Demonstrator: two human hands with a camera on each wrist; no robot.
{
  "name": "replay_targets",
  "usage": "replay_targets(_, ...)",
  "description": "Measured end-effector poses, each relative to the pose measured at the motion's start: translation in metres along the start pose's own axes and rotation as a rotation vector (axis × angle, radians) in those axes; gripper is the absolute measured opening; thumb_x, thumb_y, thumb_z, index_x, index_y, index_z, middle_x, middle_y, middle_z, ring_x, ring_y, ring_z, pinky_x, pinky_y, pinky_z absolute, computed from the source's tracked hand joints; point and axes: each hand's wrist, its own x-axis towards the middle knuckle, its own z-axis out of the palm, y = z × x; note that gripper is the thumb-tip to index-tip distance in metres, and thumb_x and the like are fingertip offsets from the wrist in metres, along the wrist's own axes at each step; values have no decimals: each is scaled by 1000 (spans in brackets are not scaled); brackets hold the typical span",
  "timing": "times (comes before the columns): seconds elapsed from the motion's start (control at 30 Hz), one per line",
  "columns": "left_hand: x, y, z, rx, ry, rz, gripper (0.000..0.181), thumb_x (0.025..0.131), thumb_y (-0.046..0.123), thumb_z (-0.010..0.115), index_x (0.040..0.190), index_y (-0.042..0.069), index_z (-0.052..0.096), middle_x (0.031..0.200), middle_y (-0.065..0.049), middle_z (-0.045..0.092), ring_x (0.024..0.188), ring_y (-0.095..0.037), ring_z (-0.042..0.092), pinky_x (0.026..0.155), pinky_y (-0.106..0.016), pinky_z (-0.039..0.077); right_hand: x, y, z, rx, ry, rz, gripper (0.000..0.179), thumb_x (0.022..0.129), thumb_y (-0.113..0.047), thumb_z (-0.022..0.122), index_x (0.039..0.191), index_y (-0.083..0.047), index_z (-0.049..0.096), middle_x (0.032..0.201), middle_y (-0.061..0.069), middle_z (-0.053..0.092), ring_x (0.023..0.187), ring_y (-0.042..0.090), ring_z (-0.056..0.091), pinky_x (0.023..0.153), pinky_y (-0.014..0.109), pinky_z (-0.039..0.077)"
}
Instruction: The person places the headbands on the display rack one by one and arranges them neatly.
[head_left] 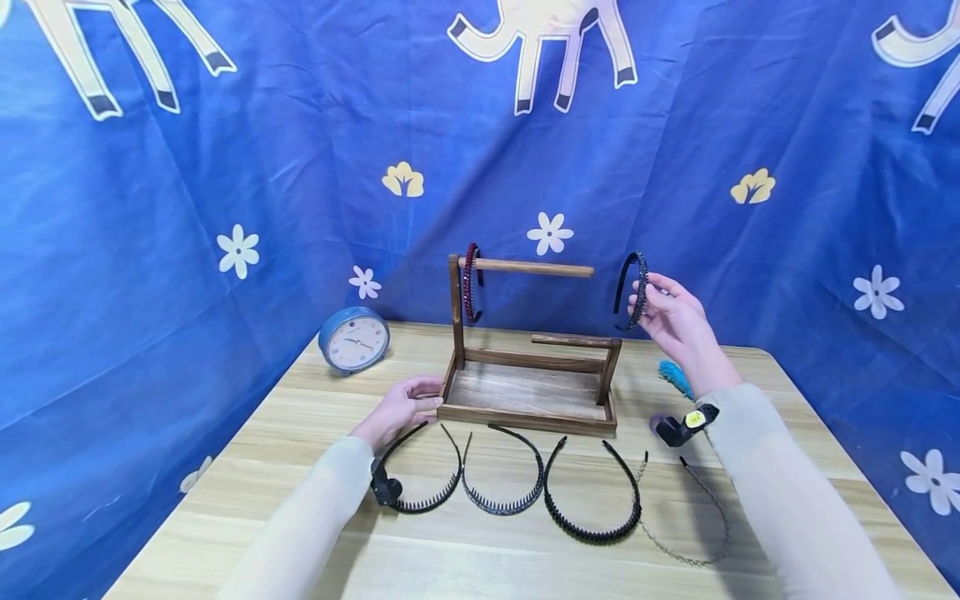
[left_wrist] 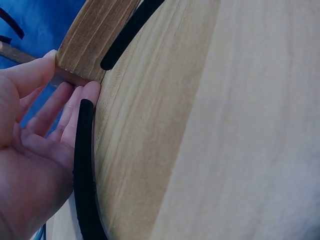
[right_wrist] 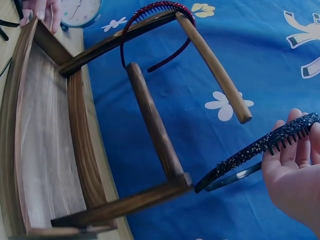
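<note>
My right hand [head_left: 675, 321] pinches a dark glittery toothed headband [head_left: 638, 287] in the air, a little right of the free end of the upper rod [head_left: 540, 267]. In the right wrist view its beaded band [right_wrist: 270, 142] points toward the wooden rack. A red beaded headband [head_left: 470, 283] hangs at the post end of that rod. My left hand [head_left: 405, 407] holds the left front corner of the rack's wooden tray base [head_left: 525, 419], thumb on one side and fingertips on the other in the left wrist view. The lower rod [head_left: 573, 341] is bare.
Along the front lie a black toothed headband [head_left: 431, 502], a grey toothed one [head_left: 502, 507], a black braided one [head_left: 592, 533] and a thin wavy one [head_left: 693, 562]. A blue clock [head_left: 354, 340] stands back left. Something turquoise [head_left: 677, 377] lies near my right wrist.
</note>
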Motion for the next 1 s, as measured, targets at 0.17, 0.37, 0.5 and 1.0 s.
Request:
replay_targets(0.17, 1, 1, 0, -9, -8, 3, 51, 85, -4, 60, 133, -5, 41, 134, -25, 41, 113, -37, 50, 90, -45, 50, 11, 5, 9, -8, 37, 0, 15, 91, 3, 52, 103, -5, 55, 92, 12, 67, 77, 23, 64, 75, 33, 56)
replay_targets(0.37, 0, 1, 1, -18, -6, -2, 50, 85, -6, 58, 133, -4, 42, 134, -25, 42, 113, -39, 50, 91, -46, 49, 20, 13, 19, 0, 55, 12, 14, 92, 3, 50, 101, -5, 56, 89, 12, 67, 73, 23, 64, 74, 32, 55)
replay_targets(0.5, 2, -2, 0, -19, 5, 2, 49, 85, -6, 58, 132, -4, 43, 132, -24, 44, 108, -34, 54, 88, -45, 51, 26, 19, 24, -3, 49, 16, 13, 92, 3, 50, 99, -5, 57, 88, 12, 67, 72, 23, 64, 74, 32, 55)
replay_targets(1.0, 0, -2, -1, -6, -3, 8, 50, 86, -4, 59, 133, -5, 42, 134, -26, 41, 110, -36, 53, 90, -46, 50, 42, 41, 48, -39, 104, 42, 16, 93, 1, 49, 105, -6, 55, 95, 9, 66, 77, 21, 64, 75, 32, 55)
